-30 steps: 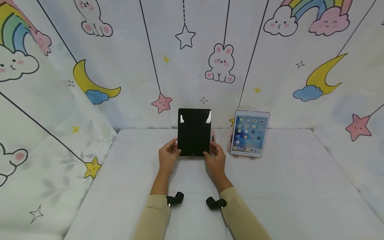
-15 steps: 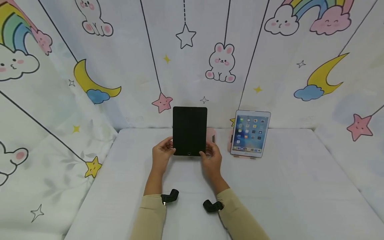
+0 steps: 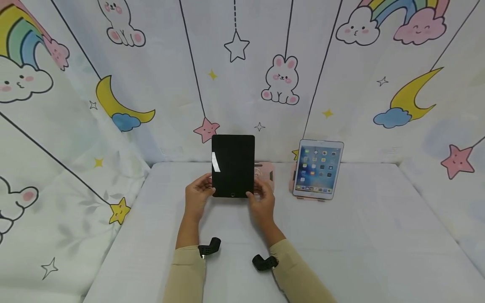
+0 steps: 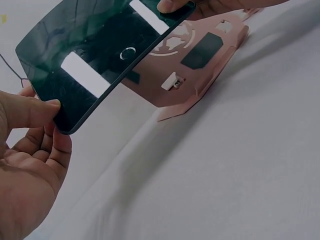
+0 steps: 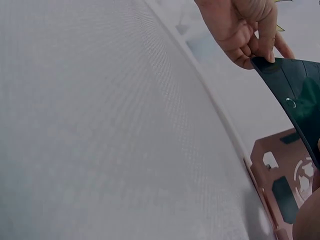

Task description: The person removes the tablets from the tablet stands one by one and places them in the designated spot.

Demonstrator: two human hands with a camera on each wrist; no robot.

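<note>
A black tablet (image 3: 233,164) with a dark screen and a round home button is held upright at the back of the table. My left hand (image 3: 197,197) pinches its lower left corner, the thumb on the glass and the fingers behind. At the lower right corner, my right hand (image 3: 262,203) pinches it the same way. In the left wrist view, the tablet's lower edge is apart from a pink tablet stand (image 4: 150,85) with cutouts and dark pads. The black tablet hides part of this stand in the head view.
To the right, a white tablet (image 3: 318,168) with a lit screen of app icons leans on another pink stand (image 3: 292,181). A white cloth covers the table (image 3: 363,244). Behind it hangs a printed curtain (image 3: 242,101) with stars, moons and rabbits.
Both hands have moved the black tablet a little to the left, uncovering more of the pink stand behind it. The white tablet has stayed in place.
</note>
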